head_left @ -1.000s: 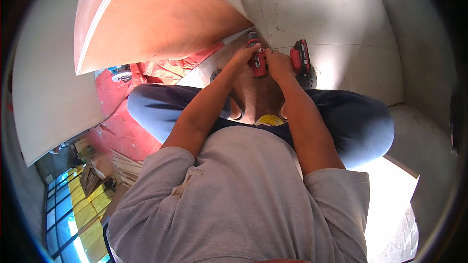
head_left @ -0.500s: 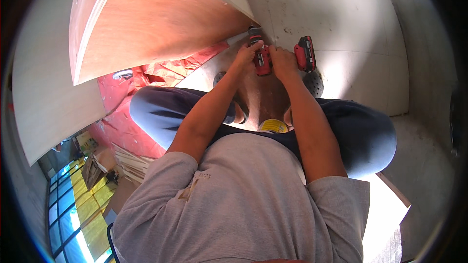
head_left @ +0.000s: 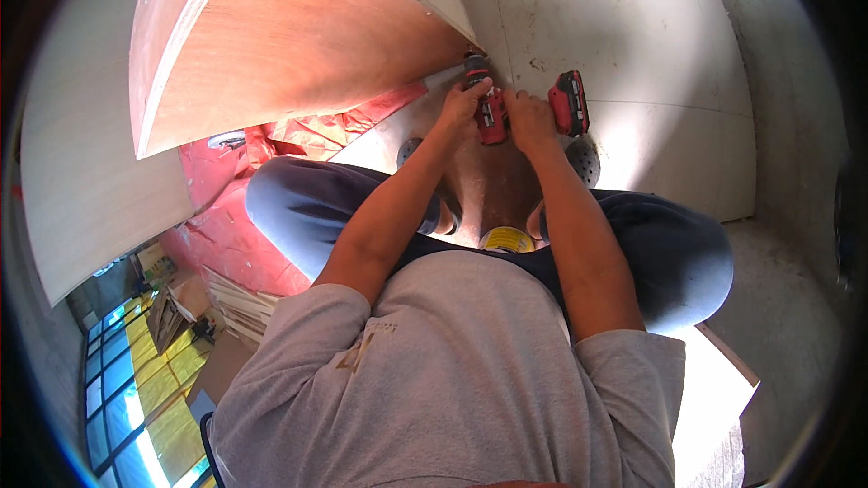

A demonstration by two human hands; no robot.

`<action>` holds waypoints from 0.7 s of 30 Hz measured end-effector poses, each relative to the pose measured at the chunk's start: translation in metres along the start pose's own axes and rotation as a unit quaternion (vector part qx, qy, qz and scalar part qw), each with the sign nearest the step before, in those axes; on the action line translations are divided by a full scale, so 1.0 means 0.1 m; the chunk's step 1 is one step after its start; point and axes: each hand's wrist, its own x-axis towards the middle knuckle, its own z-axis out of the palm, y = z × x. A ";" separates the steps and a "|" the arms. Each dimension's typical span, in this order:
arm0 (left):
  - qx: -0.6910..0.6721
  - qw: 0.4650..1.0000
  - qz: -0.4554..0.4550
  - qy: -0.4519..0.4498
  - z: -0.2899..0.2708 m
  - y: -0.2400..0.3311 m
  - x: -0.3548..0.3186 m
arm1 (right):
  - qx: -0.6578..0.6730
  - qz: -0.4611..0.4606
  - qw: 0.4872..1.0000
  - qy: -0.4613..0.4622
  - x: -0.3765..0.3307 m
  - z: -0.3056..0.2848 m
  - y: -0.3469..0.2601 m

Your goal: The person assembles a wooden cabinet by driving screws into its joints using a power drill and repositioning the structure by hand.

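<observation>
A red and black cordless drill [head_left: 491,116] lies sideways in both my hands, its battery pack [head_left: 569,103] sticking out to the right. My left hand [head_left: 465,103] grips the drill's front body, just behind the black chuck. Around the handle closes my right hand [head_left: 532,116], between the body and the battery. The drill's tip meets the lower corner of a plywood panel [head_left: 334,41]. What sits at the very tip is too small to make out.
White boards [head_left: 651,45] lie ahead and to the right, beside a grey wall [head_left: 800,117]. Crumpled red sheeting [head_left: 240,217] spreads at the left, near stacked wood strips [head_left: 240,307]. A yellow-labelled can [head_left: 507,239] stands between my feet.
The whole view has shifted very slightly. Both hands keep their hold on the drill, and its tip stays at the panel's corner.
</observation>
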 end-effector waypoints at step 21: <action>-0.044 0.997 0.048 0.046 0.10 -0.10 0.00 | -0.002 -0.001 1.000 0.015 -0.01 0.05 0.05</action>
